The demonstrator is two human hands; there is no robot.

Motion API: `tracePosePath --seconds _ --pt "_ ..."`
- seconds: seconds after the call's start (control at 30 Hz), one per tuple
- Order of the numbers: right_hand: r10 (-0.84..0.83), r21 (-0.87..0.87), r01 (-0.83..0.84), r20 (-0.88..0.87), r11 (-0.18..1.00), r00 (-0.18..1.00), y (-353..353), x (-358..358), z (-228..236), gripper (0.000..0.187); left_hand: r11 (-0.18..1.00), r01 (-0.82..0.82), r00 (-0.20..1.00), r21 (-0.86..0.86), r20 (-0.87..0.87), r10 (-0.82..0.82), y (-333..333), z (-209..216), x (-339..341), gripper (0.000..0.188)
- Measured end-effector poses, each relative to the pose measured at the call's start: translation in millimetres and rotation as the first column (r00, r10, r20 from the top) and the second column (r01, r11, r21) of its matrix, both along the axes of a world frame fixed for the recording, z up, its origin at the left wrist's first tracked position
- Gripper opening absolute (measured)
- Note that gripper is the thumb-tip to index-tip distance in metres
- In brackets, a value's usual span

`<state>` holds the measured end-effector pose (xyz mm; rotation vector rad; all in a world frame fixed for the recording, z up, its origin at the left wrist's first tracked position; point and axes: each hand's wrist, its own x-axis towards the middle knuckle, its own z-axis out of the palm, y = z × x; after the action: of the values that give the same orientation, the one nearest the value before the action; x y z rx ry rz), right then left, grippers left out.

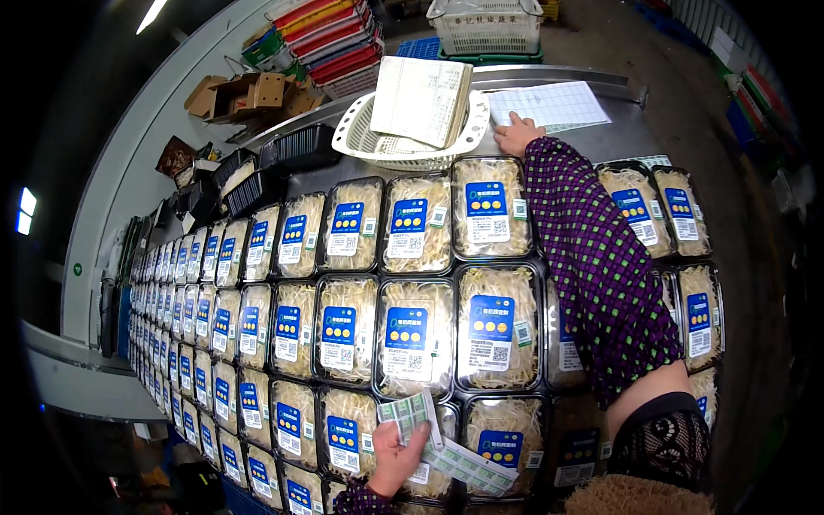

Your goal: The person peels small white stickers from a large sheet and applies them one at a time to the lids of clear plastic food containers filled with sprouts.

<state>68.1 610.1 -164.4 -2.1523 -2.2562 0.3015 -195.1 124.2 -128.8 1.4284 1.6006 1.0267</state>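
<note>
My left hand (396, 457) is closed on strips of small green-and-white label stickers (470, 469), thumb on top. The strips hang over clear-topped black trays of bean sprouts (525, 354) at the near edge. Stretched far ahead, my right hand (518, 135) rests with fingers apart at the left corner of a printed grid sheet (562, 103). Beside that hand stands a white plastic basket (350, 137) with a worn paper pad (421, 99) lying on it. Blue-and-white labels and small green-and-white stickers show on many trays. My right sleeve hides some of them.
Packed trays fill the metal table (635, 129) in long rows running far left. Empty black trays (296, 148) lie at the back. Beyond are cardboard boxes (249, 96), stacked coloured crates (330, 39) and a white crate (485, 30).
</note>
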Motion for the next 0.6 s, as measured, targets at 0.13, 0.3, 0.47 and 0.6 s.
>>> tracePosePath --seconds 0.13,0.3,0.47,0.6 --pt "0.040 0.124 -0.029 -0.090 0.992 0.995 15.0 17.3 -10.4 0.042 0.999 0.029 0.999 0.019 -0.024 -0.029 4.4 0.6 -1.3 0.008" --pt "0.208 0.674 0.089 -0.347 0.733 0.915 -34.9 34.6 38.5 0.032 0.995 0.057 0.998 0.081 -0.030 -0.055 7.1 -3.1 -0.7 0.009" --pt "0.702 0.859 -0.167 -0.268 0.484 0.660 -203.8 -64.8 131.7 0.027 0.998 0.029 0.999 0.053 0.013 -0.029 -4.4 -14.3 -21.0 0.012" --pt "0.784 0.779 -0.352 -0.271 0.520 0.558 -295.6 -88.1 157.5 0.023 0.994 -0.051 0.920 -0.101 0.383 0.086 -8.2 11.0 -21.9 0.014"
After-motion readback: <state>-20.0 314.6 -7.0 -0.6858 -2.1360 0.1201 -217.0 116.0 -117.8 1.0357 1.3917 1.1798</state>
